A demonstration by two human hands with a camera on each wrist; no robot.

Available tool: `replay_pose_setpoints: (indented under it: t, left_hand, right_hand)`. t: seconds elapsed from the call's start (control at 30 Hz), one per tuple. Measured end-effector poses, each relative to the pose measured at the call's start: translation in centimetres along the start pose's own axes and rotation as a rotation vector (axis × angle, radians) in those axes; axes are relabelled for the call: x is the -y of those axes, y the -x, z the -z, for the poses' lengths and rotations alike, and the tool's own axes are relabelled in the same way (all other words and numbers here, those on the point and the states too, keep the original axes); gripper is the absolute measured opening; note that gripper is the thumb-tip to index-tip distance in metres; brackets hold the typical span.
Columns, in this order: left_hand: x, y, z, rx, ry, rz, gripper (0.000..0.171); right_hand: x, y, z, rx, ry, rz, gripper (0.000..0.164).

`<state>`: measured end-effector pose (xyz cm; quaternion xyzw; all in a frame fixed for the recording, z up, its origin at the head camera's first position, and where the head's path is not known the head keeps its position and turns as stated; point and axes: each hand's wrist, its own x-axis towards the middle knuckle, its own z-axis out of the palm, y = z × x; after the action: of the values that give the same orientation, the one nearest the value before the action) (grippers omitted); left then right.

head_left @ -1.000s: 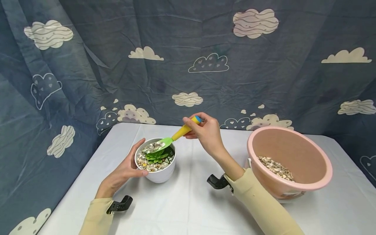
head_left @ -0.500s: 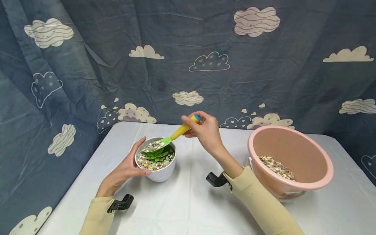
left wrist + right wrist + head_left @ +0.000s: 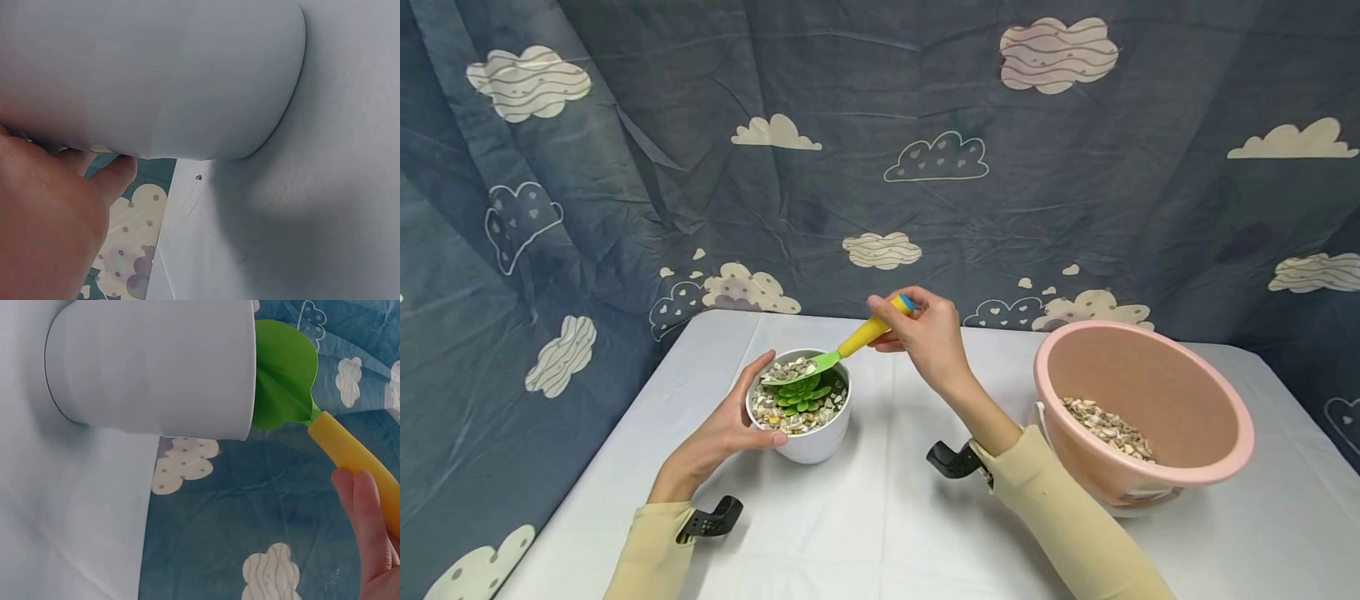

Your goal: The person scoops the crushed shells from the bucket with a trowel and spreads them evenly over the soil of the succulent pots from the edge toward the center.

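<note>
A white flowerpot (image 3: 811, 450) stands on the table, holding a green succulent (image 3: 801, 395) with small stone chips (image 3: 775, 417) around it. My left hand (image 3: 724, 433) grips the pot's left side, thumb at the front rim and fingers round the back. In my right hand (image 3: 928, 337), the yellow handle of a small hand trowel (image 3: 863, 337) is pinched between thumb and fingers. Its green blade (image 3: 284, 375) reaches over the pot's rim, bearing stone chips above the plant. The right wrist view shows the blade's underside, while the pot wall (image 3: 156, 75) fills much of the left wrist view.
To the right stands a pink bucket (image 3: 1078, 454) with more stone chips (image 3: 1105, 429) at its bottom. A white cloth (image 3: 880, 517) covers the table, and a dark blue cloud-print curtain (image 3: 850, 83) hangs behind and at the left.
The trowel's blade has tilted slightly over the pot, and more of the succulent shows beneath it. Both hands stay almost where they were.
</note>
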<state>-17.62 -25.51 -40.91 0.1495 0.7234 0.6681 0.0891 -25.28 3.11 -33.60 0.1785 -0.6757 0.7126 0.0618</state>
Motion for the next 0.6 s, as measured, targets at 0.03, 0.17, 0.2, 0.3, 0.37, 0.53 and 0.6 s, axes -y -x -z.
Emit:
replay_pose_setpoints:
  t: [0.03,0.17,0.2,0.3,0.37,0.53,0.6]
  left_hand:
    - [0.0,0.0,0.0,0.001,0.001,0.003,0.11]
    - [-0.1,0.1,0.0,0.01,0.009,0.007,0.111]
    - [-0.1,0.1,0.1,0.014,0.012,0.005,0.111]
    - [0.0,0.1,0.2,0.03,0.026,-0.001,0.11]
    - [0.1,0.1,0.3,0.042,0.033,-0.007,0.11]
    - [0.1,0.0,0.5,0.059,0.04,-0.016,0.109]
    - [0.1,0.0,0.6,0.055,0.026,-0.018,0.109]
  right_hand:
    - [-0.1,0.0,0.1,0.0,-0.004,0.0,0.041]
    - [-0.3,0.3,0.4,0.0,-0.026,0.001,0.04]
    - [-0.4,0.4,0.5,0.0,-0.035,0.002,0.039]
    - [-0.7,0.6,0.7,0.0,-0.068,0.002,0.037]
    - [-0.9,0.7,0.9,-0.006,-0.093,0.003,0.036]
    - [-1.0,1.0,1.3,-0.026,-0.122,0.019,0.034]
    - [-1.0,1.1,1.5,-0.033,-0.121,0.029,0.034]
